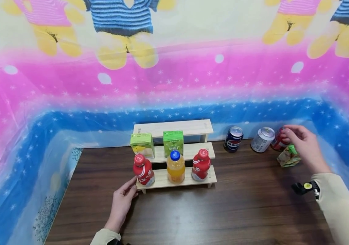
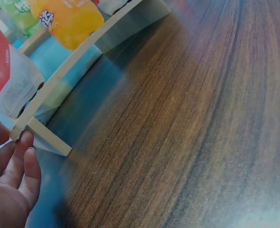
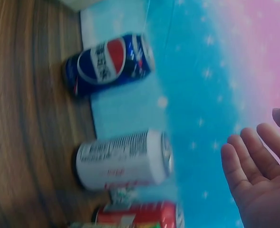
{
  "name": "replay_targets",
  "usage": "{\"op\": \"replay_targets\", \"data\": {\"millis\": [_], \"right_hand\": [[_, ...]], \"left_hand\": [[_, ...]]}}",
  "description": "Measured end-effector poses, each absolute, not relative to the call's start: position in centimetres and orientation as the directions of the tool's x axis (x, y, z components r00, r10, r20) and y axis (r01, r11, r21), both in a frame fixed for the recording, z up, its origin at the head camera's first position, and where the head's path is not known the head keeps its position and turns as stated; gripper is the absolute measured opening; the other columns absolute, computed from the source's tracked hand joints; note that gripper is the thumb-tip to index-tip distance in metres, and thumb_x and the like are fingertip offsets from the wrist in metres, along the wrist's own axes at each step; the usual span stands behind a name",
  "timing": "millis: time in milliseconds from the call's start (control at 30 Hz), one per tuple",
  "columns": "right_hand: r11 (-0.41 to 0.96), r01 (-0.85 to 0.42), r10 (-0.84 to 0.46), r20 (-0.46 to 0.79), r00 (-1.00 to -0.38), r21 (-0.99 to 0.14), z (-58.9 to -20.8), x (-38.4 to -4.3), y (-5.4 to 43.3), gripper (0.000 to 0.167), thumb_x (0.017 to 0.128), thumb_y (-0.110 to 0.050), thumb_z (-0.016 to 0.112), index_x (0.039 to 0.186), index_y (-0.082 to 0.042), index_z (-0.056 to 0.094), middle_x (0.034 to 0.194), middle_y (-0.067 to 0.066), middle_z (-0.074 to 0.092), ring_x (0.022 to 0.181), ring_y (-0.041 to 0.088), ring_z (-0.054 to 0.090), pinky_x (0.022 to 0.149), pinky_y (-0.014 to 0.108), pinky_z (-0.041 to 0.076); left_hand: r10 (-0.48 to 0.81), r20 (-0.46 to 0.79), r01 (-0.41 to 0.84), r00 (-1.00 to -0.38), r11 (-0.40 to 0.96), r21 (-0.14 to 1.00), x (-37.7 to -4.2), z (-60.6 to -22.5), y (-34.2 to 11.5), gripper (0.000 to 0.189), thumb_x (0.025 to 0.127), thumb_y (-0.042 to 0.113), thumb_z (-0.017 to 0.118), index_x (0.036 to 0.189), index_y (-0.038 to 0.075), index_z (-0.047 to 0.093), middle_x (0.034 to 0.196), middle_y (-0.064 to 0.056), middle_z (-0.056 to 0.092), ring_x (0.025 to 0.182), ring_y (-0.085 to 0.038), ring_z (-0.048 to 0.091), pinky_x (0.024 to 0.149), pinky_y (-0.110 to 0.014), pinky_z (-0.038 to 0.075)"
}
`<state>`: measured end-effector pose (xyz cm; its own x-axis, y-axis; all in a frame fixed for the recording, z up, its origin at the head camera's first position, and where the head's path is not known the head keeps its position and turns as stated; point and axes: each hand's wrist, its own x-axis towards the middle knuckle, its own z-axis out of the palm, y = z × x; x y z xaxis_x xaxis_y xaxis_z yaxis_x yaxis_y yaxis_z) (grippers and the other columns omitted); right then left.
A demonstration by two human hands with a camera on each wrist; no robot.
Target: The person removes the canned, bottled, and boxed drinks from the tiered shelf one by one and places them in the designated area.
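Note:
My left hand point(image 1: 123, 201) pinches the front left corner of a three-step wooden rack point(image 1: 174, 181), thumb and fingers around the board end point(image 2: 20, 128). A red bottle point(image 1: 143, 173) stands on the lowest step right by that hand. Further along that step are an orange drink bottle point(image 1: 175, 168) and a second red bottle point(image 1: 201, 166). My right hand point(image 1: 307, 146) is raised beside a red can point(image 1: 279, 140) and a small green carton point(image 1: 289, 156). In the right wrist view its fingers are loosely extended with nothing between them.
On the middle step stand a yellow-green carton point(image 1: 142, 145) and a green carton point(image 1: 173, 143). To the right of the rack, a blue Pepsi can point(image 1: 233, 139) and a white can point(image 1: 262, 140) stand near the patterned backdrop point(image 1: 174, 81). Everything rests on a dark wooden table point(image 1: 223, 211).

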<state>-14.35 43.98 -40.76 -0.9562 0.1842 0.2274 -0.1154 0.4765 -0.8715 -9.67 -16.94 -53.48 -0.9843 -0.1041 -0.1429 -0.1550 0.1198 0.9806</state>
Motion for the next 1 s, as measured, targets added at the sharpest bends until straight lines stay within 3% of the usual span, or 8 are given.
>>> {"op": "replay_targets", "data": {"millis": [500, 1000], "right_hand": [[0.514, -0.159, 0.066, 0.223, -0.973, -0.843, -37.8, -15.8, 37.7, 0.041, 0.108, -0.033, 0.058, 0.14, -0.008, 0.06, 0.115, -0.022, 0.069, 0.099, 0.002, 0.069, 0.083, 0.011, 0.054], [0.5, -0.27, -0.078, 0.268, -0.96, -0.823, -34.5, -17.6, 32.3, 0.035, 0.108, -0.031, 0.059, 0.137, -0.011, 0.065, 0.12, -0.008, 0.07, 0.105, 0.006, 0.067, 0.089, 0.015, 0.054]], "left_hand": [[-0.125, -0.114, -0.128, -0.986, 0.109, 0.986, -9.7, -53.9, -16.7, 0.038, 0.105, -0.003, 0.056, 0.142, -0.004, 0.06, 0.138, -0.027, 0.062, 0.094, 0.001, 0.064, 0.079, -0.019, 0.059], [-0.133, -0.119, -0.133, -0.984, 0.109, 0.985, -9.7, -54.0, -16.7, 0.038, 0.105, -0.003, 0.055, 0.143, -0.005, 0.059, 0.138, -0.027, 0.062, 0.092, 0.002, 0.063, 0.078, -0.018, 0.059]]}}
